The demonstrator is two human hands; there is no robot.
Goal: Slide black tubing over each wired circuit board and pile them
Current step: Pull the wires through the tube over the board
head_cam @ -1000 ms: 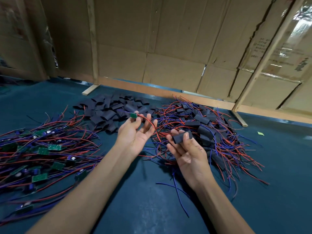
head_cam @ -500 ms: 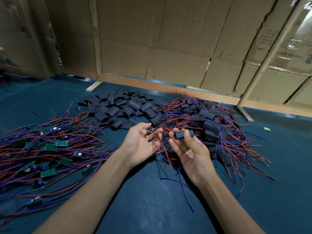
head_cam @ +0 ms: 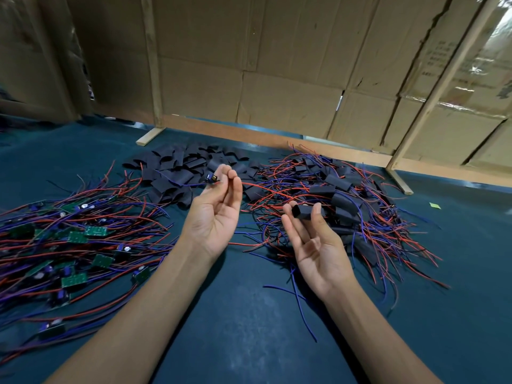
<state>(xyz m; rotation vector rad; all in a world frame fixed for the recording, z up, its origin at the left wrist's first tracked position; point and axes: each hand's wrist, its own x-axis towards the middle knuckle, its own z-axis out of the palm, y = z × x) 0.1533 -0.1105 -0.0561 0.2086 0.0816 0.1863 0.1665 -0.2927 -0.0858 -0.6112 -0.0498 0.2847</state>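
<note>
My left hand (head_cam: 214,212), palm up, pinches a small wired circuit board (head_cam: 212,179) at its fingertips; its red and blue wires trail off to both sides. My right hand (head_cam: 315,242), also palm up, pinches a short piece of black tubing (head_cam: 302,211) between thumb and fingers, its open end facing left. The two hands are apart, the board higher and to the left of the tubing. Bare green boards with red and blue wires (head_cam: 77,239) lie heaped at the left. Loose black tubing pieces (head_cam: 177,167) lie at the back centre. Sleeved boards with wires (head_cam: 340,198) are piled at the right.
The work surface is a dark teal cloth (head_cam: 249,328). A cardboard wall (head_cam: 277,92) on a wooden frame closes off the back. A small green scrap (head_cam: 435,205) lies at the far right.
My left hand has lifted and moved away from the right, raising the board. My right hand has stayed in place with the tubing. The camera has tilted slightly.
</note>
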